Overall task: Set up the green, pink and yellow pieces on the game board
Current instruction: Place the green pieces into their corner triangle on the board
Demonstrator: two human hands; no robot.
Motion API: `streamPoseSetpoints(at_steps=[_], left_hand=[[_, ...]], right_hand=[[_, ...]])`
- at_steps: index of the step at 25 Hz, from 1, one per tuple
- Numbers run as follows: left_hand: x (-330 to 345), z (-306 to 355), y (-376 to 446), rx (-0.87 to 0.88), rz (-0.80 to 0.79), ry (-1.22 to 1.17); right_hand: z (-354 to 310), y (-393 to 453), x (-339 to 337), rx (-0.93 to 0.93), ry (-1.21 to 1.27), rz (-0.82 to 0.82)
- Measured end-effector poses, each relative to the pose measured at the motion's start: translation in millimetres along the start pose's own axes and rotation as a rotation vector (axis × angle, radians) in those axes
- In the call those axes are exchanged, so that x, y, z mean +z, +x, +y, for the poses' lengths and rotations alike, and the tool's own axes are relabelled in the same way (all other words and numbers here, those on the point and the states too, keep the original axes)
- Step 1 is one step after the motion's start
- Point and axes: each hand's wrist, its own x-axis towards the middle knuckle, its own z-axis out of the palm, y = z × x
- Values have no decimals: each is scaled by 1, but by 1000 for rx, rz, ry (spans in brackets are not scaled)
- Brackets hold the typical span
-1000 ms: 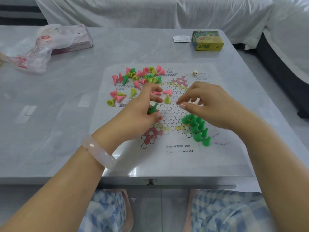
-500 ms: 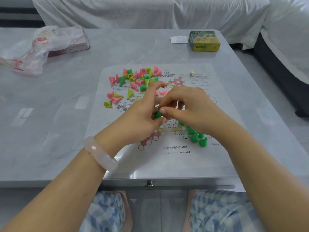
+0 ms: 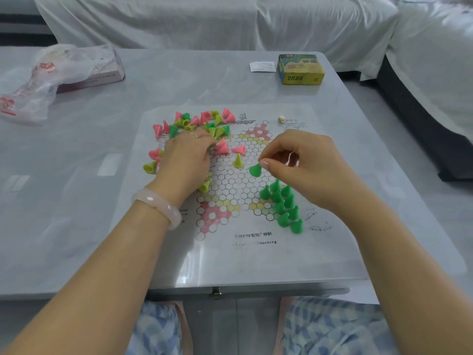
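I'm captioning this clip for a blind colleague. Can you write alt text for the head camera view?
A person's right hand pinches a green cone-shaped plastic game piece above a printed paper hexagon game board, just beyond a cluster of standing green pieces on the board's near right corner. The left hand reaches into a mixed heap of pink, yellow and green pieces at the far left.

I can read "45" on the yellow box. The board has the word "Haochang" near its bottom. The other print is too blurry for me.
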Motion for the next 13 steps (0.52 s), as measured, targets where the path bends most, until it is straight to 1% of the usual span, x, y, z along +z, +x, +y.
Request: streamPoseSetpoints(at_steps=[4, 7, 9, 11, 12, 13], left_hand=[[6, 1, 11, -86, -6, 125], [8, -5, 14, -162, 12, 106], [3, -8, 14, -193, 86, 21], [-10, -16, 16, -240, 214, -15], [-18, -22, 18, -263, 247, -17], [-23, -29, 22, -281, 241, -22]], right_hand=[[2, -2, -3, 12, 18, 24], [3, -3, -4, 14, 28, 26], [3, -4, -5, 16, 33, 28], [4, -3, -6, 17, 53, 36], [4, -2, -6, 17, 66, 40], [3, -1, -5, 16, 74, 41]])
